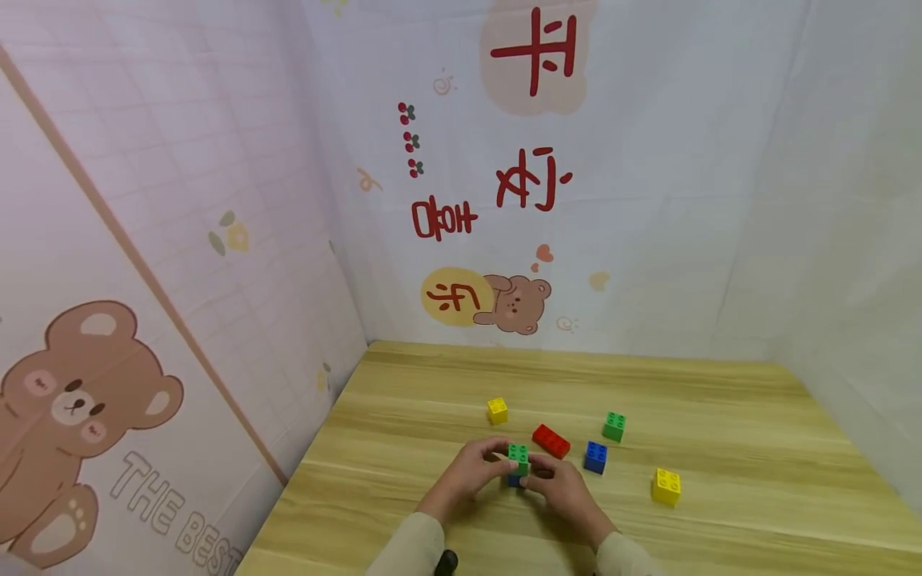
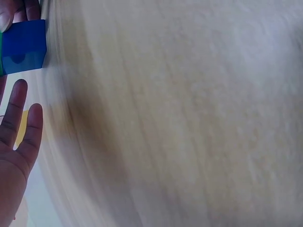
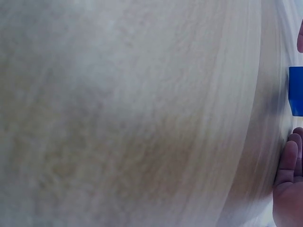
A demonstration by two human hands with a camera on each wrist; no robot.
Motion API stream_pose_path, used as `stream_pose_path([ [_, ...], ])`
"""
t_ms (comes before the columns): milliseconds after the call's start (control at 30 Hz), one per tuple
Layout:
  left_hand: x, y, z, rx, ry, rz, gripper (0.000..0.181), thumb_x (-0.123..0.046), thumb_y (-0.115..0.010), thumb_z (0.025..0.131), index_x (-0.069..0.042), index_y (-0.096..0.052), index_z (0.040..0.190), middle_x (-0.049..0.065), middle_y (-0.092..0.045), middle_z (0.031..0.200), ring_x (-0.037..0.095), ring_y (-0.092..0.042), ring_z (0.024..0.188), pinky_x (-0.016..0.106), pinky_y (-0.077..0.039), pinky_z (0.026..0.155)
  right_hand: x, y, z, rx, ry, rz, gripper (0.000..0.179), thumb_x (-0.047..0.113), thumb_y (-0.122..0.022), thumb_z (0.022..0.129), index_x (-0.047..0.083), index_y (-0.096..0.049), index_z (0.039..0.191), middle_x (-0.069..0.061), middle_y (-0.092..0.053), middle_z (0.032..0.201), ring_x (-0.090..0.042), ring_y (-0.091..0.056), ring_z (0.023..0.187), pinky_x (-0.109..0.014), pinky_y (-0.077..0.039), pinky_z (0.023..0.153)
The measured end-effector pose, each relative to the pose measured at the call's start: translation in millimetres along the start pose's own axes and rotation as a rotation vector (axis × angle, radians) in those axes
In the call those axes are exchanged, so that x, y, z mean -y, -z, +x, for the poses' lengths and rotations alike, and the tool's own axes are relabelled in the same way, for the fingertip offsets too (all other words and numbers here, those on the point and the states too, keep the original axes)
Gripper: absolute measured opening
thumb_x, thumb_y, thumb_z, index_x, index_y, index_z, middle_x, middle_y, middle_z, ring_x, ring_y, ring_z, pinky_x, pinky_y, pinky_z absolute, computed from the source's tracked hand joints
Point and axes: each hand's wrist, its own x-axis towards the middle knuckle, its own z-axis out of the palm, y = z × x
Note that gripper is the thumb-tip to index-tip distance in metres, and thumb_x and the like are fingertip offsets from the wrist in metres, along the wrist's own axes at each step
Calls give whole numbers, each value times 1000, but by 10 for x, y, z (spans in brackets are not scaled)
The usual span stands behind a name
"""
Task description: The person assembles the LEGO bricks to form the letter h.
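In front of me a green toy brick (image 1: 518, 453) sits on top of a blue toy brick (image 1: 515, 481), the two stacked together. My left hand (image 1: 471, 468) pinches the green brick from the left, thumb on its near side. From the right, my right hand (image 1: 565, 490) grips the stack low, its thumb at the blue brick. The left wrist view shows the blue brick (image 2: 23, 40) from its hollow underside, with the left hand's (image 2: 16, 146) outer fingers spread below it. Only part of the blue brick (image 3: 296, 90) and the right hand (image 3: 289, 189) appear at the right wrist view's edge.
On the wooden table (image 1: 403, 384) beyond the hands lie a yellow brick (image 1: 497, 411), a longer red brick (image 1: 551, 441), a second blue brick (image 1: 595, 457) and another green brick (image 1: 615, 426). Another yellow brick (image 1: 666, 486) lies right. Printed cloth (image 1: 648, 200) hangs behind the table.
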Motion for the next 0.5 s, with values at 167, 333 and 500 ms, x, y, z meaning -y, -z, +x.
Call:
stream_pose_path([
  [167,-27,-1,26,-1,-16,7,31,-30,-71,93,-19,-69,122,-4,-66,113,21,-59,104,46,-50,86,4,24,-6,1,4,10,49,18,-76,89,-3,-61,130,-16,-68,118,-32,-63,110,-51,-50,91],
  [333,-10,20,15,-27,-21,35,35,-30,-71,93,-16,-68,124,-2,-67,113,21,-61,104,44,-51,87,-2,40,-22,6,-4,8,47,20,-73,91,-2,-61,131,-19,-66,120,-36,-61,113,-51,-50,91],
  [500,5,55,-8,-44,-19,15,34,-28,-72,93,-16,-68,124,0,-67,112,24,-60,106,45,-50,87,-16,49,-40,-17,6,-12,44,18,-71,93,-3,-62,130,-21,-66,119,-37,-61,112,-50,-52,90],
])
